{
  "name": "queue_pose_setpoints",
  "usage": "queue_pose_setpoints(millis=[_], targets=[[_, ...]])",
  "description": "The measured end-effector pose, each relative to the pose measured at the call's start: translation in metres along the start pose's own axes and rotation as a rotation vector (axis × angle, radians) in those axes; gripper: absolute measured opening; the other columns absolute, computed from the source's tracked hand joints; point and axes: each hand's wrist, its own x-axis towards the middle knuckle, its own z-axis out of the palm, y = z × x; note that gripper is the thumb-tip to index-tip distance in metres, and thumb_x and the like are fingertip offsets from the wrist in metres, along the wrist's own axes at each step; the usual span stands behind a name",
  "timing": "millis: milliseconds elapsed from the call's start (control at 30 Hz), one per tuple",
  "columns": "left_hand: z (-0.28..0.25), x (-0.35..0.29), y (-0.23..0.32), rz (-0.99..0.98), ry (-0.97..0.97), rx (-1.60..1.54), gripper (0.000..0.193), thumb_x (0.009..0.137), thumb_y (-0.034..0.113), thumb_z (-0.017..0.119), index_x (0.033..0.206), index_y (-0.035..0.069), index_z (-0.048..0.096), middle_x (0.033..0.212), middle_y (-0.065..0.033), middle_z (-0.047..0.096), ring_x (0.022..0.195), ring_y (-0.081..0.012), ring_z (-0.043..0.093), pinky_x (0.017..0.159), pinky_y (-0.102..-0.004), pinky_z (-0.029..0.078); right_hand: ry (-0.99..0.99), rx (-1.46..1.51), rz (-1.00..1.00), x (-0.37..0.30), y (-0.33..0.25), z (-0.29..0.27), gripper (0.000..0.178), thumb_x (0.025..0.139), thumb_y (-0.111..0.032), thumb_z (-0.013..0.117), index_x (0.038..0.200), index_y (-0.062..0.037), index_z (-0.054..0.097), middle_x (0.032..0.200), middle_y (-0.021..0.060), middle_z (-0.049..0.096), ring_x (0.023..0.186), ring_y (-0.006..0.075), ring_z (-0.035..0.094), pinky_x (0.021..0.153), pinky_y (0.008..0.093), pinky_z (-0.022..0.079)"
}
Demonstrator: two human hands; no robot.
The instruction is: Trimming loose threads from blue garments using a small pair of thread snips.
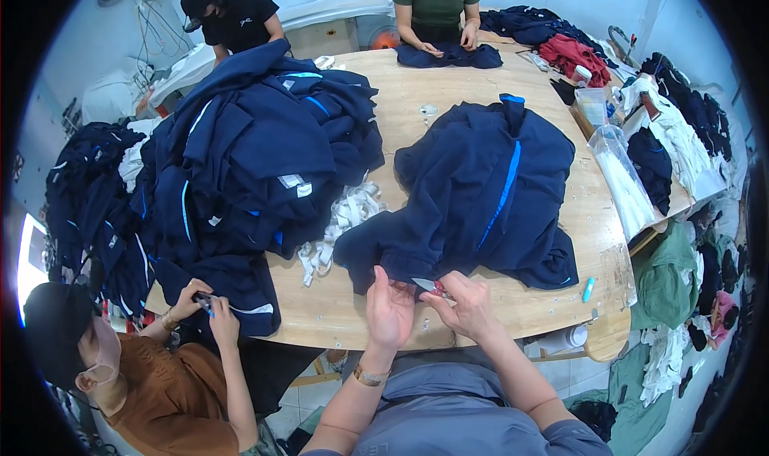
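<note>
A navy blue jacket (448,207) with a bright blue stripe is spread on the table in front of me, its near edge reaching my hands. My left hand (390,316) is palm up at that edge, with the thumb stretched out and apart; the fabric partly hides its fingertips. My right hand (467,305) is closed around small red-handled scissors (424,284). Their metal blades point left, toward the left hand and the jacket's edge. Whether the blades touch any thread or cloth is too small to tell.
A tall heap of navy garments (248,143) covers the table's left side, with white strips (352,207) beside it. A light blue marker (589,289) lies near the right edge. One co-worker in brown (176,376) handles a garment at left; two others are across the table (384,87).
</note>
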Motion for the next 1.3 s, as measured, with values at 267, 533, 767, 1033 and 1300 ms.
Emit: queue_pose_setpoints(millis=[267,533,767,1033,1300], targets=[[0.006,-0.002,0.003,-0.003,-0.010,0.021,0.038,0.099,0.034,0.031,0.102,0.003,0.054,0.098,-0.0043,0.057,0.090,-0.0134,0.052,0.083,-0.0287,0.040,-0.026,-0.037,-0.002,0.003,-0.002,-0.003,0.029,0.070,-0.025,0.074,0.067,-0.0042,0.054,0.059,0.0069,0.049,0.045,0.0228,0.050,0.041,0.0321,0.037],[0.006,-0.002,0.002,0.064,-0.037,0.127,0.042,0.099,0.033,0.030,0.111,0.000,0.052,0.108,-0.0094,0.057,0.101,-0.0173,0.053,0.089,-0.0315,0.040,0.020,0.289,0.295,0.008,-0.011,-0.003,0.026,0.079,-0.022,0.068,0.069,-0.0038,0.052,0.056,0.0060,0.046,0.044,0.0150,0.043,0.043,0.0283,0.036],[0.013,0.001,0.006,-0.035,0.046,0.026,0.039,0.099,0.030,0.033,0.108,-0.001,0.054,0.108,-0.0104,0.059,0.100,-0.0181,0.055,0.088,-0.0333,0.042,0.116,0.649,0.493,0.012,-0.017,0.002,0.015,0.081,-0.006,0.065,0.086,-0.0037,0.051,0.060,-0.0094,0.035,0.052,-0.0005,0.030,0.046,0.0163,0.025],[-0.002,-0.003,-0.005,0.125,0.139,0.292,0.015,0.090,0.009,0.055,0.097,-0.003,0.059,0.094,-0.0046,0.061,0.083,-0.0088,0.055,0.076,-0.0219,0.045,0.096,0.431,0.418,0.018,-0.025,0.005,0.007,0.082,-0.004,0.063,0.084,-0.0003,0.058,0.066,-0.0050,0.053,0.055,-0.0014,0.040,0.045,0.0158,0.028],[0.008,-0.005,-0.010,0.372,0.184,0.637,0.020,0.087,0.005,0.060,0.103,-0.007,0.060,0.095,-0.0059,0.063,0.084,-0.0073,0.055,0.075,-0.0195,0.044,0.066,0.665,0.646,0.010,-0.023,0.011,0.010,0.082,-0.007,0.064,0.084,0.0020,0.060,0.068,-0.0044,0.057,0.061,-0.0013,0.045,0.051,0.0149,0.034]])
